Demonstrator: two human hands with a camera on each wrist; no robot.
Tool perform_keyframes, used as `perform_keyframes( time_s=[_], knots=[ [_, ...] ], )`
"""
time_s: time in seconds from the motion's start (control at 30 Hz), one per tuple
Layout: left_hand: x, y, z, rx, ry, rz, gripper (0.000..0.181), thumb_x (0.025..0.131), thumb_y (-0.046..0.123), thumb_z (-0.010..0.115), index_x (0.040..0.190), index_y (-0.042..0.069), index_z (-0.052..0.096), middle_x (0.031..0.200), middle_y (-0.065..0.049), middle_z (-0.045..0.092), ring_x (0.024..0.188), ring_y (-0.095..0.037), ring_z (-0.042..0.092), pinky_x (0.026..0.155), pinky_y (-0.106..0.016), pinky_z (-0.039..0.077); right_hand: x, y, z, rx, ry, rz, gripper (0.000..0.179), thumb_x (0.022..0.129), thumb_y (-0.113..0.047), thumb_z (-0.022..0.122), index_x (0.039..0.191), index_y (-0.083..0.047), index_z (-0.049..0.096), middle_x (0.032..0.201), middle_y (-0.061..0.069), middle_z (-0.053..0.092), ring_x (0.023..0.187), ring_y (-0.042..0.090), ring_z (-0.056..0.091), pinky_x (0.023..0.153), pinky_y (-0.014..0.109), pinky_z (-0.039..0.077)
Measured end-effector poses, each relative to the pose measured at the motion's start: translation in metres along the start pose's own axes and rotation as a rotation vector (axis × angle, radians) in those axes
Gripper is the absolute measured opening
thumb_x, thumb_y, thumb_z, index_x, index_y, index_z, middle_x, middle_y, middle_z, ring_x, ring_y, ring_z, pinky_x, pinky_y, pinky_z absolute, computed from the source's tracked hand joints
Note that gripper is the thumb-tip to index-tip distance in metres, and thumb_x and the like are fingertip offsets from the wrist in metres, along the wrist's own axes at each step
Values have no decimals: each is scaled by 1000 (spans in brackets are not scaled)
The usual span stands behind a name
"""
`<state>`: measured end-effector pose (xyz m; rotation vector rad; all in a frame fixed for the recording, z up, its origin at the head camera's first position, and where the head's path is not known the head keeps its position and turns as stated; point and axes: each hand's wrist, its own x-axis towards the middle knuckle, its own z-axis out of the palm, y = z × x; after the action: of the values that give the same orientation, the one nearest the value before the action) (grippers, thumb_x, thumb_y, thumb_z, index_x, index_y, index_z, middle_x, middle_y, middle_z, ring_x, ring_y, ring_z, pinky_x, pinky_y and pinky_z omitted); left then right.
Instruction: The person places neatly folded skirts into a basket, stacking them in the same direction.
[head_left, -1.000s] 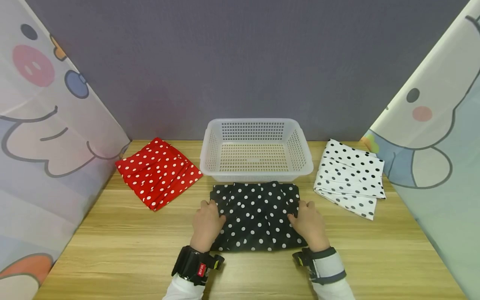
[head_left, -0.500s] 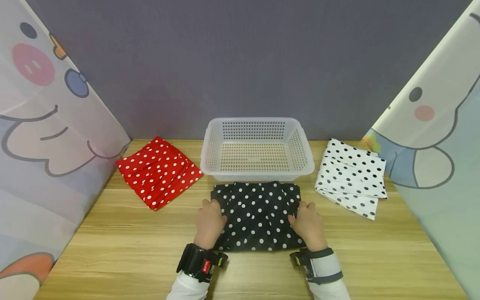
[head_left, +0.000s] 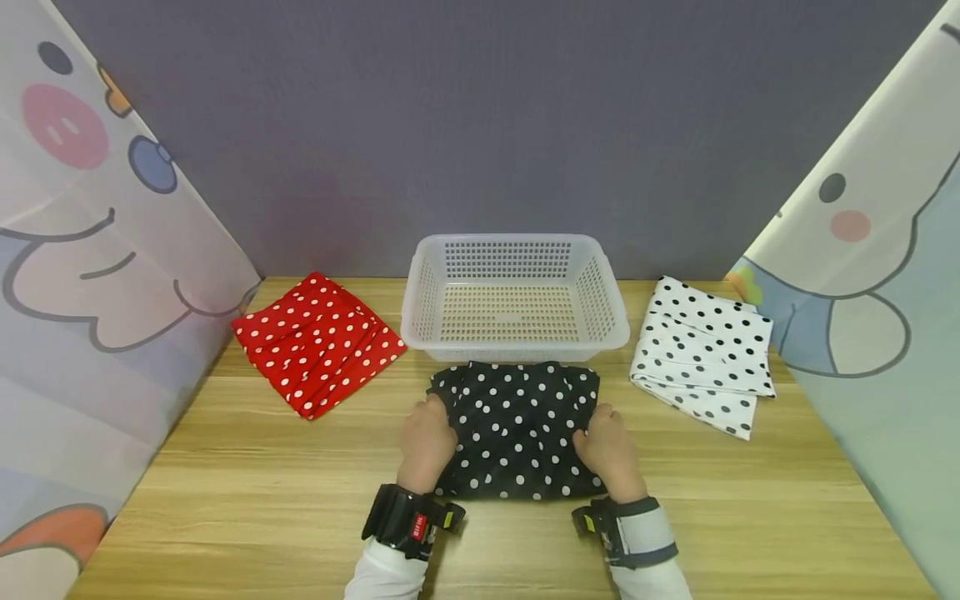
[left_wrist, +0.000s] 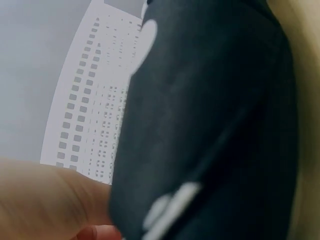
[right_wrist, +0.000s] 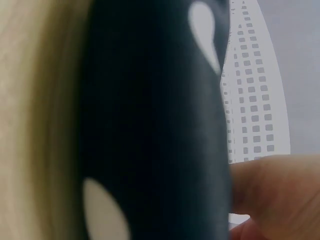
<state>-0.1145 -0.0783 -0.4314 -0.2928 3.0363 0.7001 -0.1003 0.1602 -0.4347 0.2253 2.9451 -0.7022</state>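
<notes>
A folded black cloth with white dots [head_left: 517,433] lies in front of the basket, between my two hands. My left hand [head_left: 427,442] pinches its left side, thumb on top. On the opposite side my right hand [head_left: 609,450] grips the cloth the same way. In the left wrist view the thumb [left_wrist: 60,195] presses against the dark fabric [left_wrist: 200,110]; the right wrist view shows the right thumb [right_wrist: 280,185] against the cloth's edge [right_wrist: 160,115]. The fingers under the cloth are mostly hidden.
A white perforated plastic basket [head_left: 515,346] stands behind the black cloth, near the grey back wall [head_left: 480,125]. To the left lies a folded red dotted cloth [head_left: 318,346], to the right a white one with black dots [head_left: 705,354]. Printed panels flank the wooden table [head_left: 262,500].
Both hands have moved slightly inward, and the black cloth's sides have drawn in with them. Its upper left corner now looks more bunched. The basket and other cloths stay put.
</notes>
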Motion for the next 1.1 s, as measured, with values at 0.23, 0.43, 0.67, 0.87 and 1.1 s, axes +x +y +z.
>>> perform_keyframes(
  time_s=[0.23,0.43,0.67,0.87,1.1],
  knots=[
    [0,-8,-2,-110,9,10,32,64,-5,62,96,-7,60,80,-18,64,64,-27,59,48,-34,42,1,2,1,88,-12,-4,40,81,-9,56,105,20,43,86,29,53,66,31,56,52,40,48],
    [-8,-14,-6,-174,62,82,27,66,-6,62,93,-4,61,82,-17,65,60,-23,55,47,-29,39,-9,2,2,221,66,-16,34,81,-4,54,106,17,46,91,28,56,67,27,59,50,34,48],
    [-26,-17,-14,-243,133,130,22,69,-7,65,90,-3,61,78,-13,64,61,-20,54,49,-28,41,-28,2,-2,209,170,-26,32,80,-2,57,105,15,47,93,29,57,70,28,59,53,35,49],
    [-38,-16,-20,-251,186,178,22,70,-7,68,90,-1,60,79,-11,63,67,-20,57,54,-31,45,-39,0,-7,192,216,-10,33,80,-3,57,107,12,46,93,26,56,62,24,55,46,30,43],
    [-43,-12,-24,-268,256,214,26,69,-8,70,91,0,59,81,-10,64,68,-20,58,56,-32,47,-44,-3,-14,184,300,-54,31,79,0,58,106,12,47,87,22,56,59,22,54,45,28,40]
  ],
)
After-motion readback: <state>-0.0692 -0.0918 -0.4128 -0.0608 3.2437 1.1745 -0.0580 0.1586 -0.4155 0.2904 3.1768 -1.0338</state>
